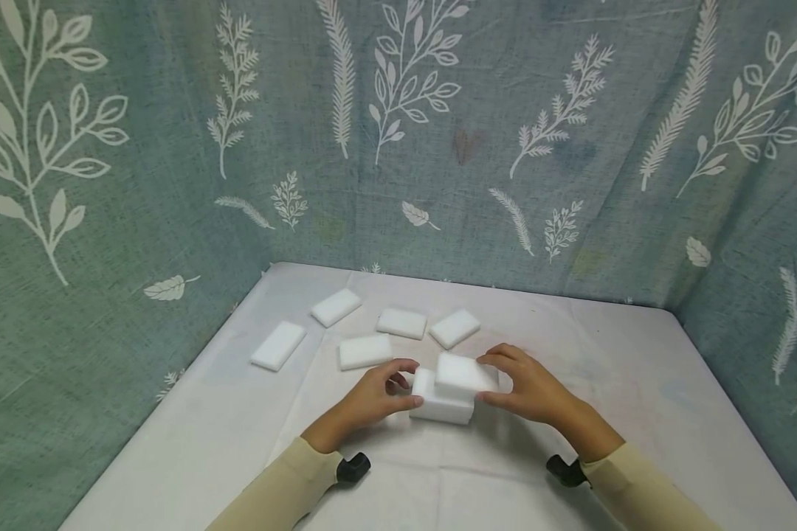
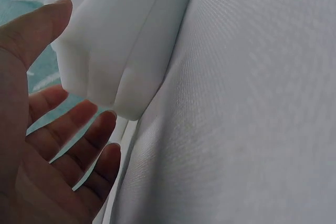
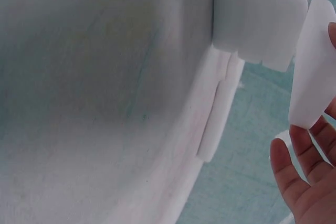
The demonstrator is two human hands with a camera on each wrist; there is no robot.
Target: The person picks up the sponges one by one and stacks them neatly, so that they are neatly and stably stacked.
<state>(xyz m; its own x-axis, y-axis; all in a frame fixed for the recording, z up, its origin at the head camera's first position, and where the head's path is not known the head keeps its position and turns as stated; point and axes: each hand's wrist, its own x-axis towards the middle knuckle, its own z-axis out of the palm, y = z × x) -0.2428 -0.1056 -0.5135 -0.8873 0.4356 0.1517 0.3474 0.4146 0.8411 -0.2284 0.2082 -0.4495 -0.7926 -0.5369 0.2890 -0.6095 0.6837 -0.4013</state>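
A stack of white foam sponge blocks (image 1: 440,408) stands on the table, its layers lying flat on one another. My right hand (image 1: 530,383) pinches another white sponge block (image 1: 463,372) by its right end, between thumb and fingers. That block is over the stack, shifted to the right; in the right wrist view the held sponge (image 3: 314,66) is tilted and a gap shows between it and the stack (image 3: 257,19). My left hand (image 1: 375,394) is at the stack's left end with loosely bent, spread fingers (image 2: 100,135). Its thumb is at the stack's upper edge; whether it touches is unclear.
Several loose white sponges lie flat behind and left of the stack, among them a near one (image 1: 365,352), a far-left one (image 1: 278,346) and one behind the stack (image 1: 454,328). A pale cloth covers the table (image 1: 637,413). Leaf-patterned curtains (image 1: 438,169) enclose its back and sides.
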